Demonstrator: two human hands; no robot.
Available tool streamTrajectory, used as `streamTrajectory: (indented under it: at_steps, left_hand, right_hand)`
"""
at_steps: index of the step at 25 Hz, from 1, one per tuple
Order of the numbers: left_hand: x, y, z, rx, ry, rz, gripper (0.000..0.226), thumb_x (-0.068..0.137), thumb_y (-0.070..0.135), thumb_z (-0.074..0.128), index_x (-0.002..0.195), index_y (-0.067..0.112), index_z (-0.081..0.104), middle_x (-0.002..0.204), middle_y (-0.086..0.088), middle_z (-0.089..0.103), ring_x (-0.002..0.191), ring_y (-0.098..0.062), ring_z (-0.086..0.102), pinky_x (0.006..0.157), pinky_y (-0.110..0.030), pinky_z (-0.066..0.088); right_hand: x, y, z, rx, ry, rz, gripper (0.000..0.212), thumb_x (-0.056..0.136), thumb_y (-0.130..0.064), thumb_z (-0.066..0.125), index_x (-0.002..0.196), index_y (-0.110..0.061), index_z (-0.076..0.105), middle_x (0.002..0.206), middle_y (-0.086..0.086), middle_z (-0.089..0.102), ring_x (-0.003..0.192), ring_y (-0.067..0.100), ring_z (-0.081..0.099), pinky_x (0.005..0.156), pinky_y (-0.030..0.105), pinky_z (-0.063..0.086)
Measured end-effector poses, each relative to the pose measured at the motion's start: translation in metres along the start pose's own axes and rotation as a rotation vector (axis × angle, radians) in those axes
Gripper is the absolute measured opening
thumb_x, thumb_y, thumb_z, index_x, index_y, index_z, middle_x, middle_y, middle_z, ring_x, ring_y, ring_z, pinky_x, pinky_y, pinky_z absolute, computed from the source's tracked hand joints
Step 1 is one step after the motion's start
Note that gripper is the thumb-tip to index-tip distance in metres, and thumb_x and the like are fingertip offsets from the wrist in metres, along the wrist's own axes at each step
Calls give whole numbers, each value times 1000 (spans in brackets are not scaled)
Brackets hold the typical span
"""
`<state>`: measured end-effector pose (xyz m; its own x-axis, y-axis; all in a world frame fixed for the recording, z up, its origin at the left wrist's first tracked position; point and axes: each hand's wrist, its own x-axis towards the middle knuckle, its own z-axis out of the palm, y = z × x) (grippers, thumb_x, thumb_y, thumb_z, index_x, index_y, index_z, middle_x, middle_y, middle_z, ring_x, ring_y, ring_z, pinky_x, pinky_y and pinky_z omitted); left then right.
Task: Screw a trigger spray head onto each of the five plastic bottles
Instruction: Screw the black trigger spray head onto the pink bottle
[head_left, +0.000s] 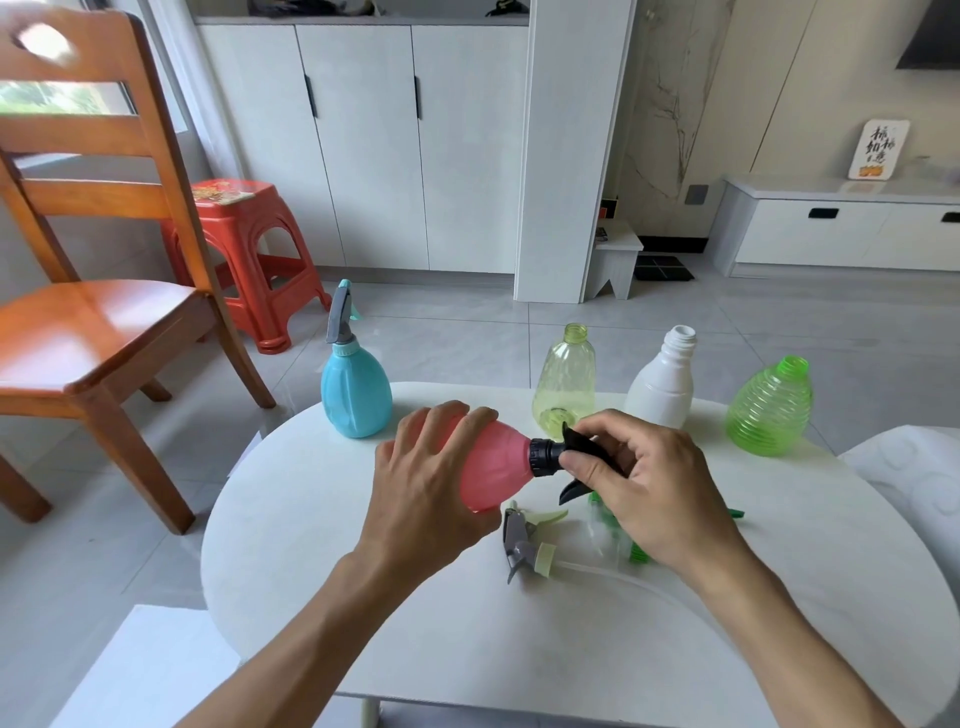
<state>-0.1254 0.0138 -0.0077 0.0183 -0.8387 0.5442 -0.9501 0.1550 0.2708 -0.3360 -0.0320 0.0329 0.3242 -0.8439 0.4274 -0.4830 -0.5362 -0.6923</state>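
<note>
My left hand (431, 483) grips a pink bottle (498, 467) held on its side above the white table (332, 571). My right hand (639, 488) holds a black trigger head (576, 452) whose black collar sits on the pink bottle's neck. A blue bottle (356, 389) stands at the back left with a grey and blue spray head on it. Three open bottles stand along the far edge: pale yellow-green (566, 379), white (662, 384), ribbed green (771, 408). A loose grey head with a pale green collar (524, 545) lies on the table; a green head (636, 545) is partly hidden under my right hand.
A wooden chair (93, 322) stands left of the table, with a red plastic stool (249, 260) behind it. White cabinets line the back wall. A white cushioned seat edge (914, 467) is at the right.
</note>
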Motion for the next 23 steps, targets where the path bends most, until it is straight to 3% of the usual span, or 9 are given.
streamTrajectory:
  at_steps: [2,4,7,10,12,14,16,19,23]
  left_hand:
    - [0,3,1,15,67,10,85,60,45,83,134,27,45,135,-5,52,120,-32,49,86,-44,47]
    - [0,7,4,79,115,76,85,63,42,84,136,24,44,136,-10,53,123,-36,50,90,-47,48]
    - [1,13,8,132,100,136,87,62,35,84,136,24,41,134,-9,56,121,-36,52,88,-50,50]
    - [7,13,4,-207,5,-2,88,56,39,85,133,30,43,129,6,56,111,-20,54,85,-39,52]
    - [7,16,1,-476,-112,-117,89,50,45,87,127,40,42,117,21,58,98,-6,58,76,-28,55]
    - [6,19,-1,-662,-244,-183,88,47,42,90,120,40,39,106,21,59,90,-7,61,64,-31,58]
    - [8,17,-4,-748,-346,-169,85,47,35,91,116,37,42,103,16,59,88,-11,63,57,-36,59]
    - [7,14,-9,-699,-346,-85,87,46,38,91,121,39,47,109,17,59,96,-12,63,64,-36,60]
    - [-9,38,1,-592,-55,-263,95,45,60,89,125,43,42,115,20,57,101,-7,59,80,-25,53]
  right_hand:
    - [0,-1,-1,256,35,161,8,87,-19,73,79,-19,73,52,-2,61,46,12,50,44,25,39]
    - [2,0,-5,631,91,481,5,87,-14,72,84,-13,76,52,5,61,40,17,49,37,22,38]
    - [1,2,-7,879,-44,794,18,88,-18,66,97,-6,75,49,3,52,34,13,41,36,25,42]
    - [5,6,-13,954,-88,615,31,95,-24,51,96,-6,76,57,7,58,48,18,48,46,31,45]
    - [9,9,-17,966,-115,408,29,86,-11,50,97,-9,77,83,9,71,76,25,59,66,34,49]
    - [9,8,-14,987,-295,217,39,80,-2,54,113,-10,73,119,13,71,113,25,61,93,36,48]
    - [7,8,-11,1016,-438,87,39,86,-7,60,124,-12,68,133,12,64,131,23,54,107,34,42]
    - [6,6,-10,912,-470,9,35,88,-17,65,123,-14,68,130,6,67,128,21,57,101,27,43]
    - [3,-1,10,866,-160,50,28,82,-26,71,104,-10,74,107,9,75,108,20,68,91,26,49]
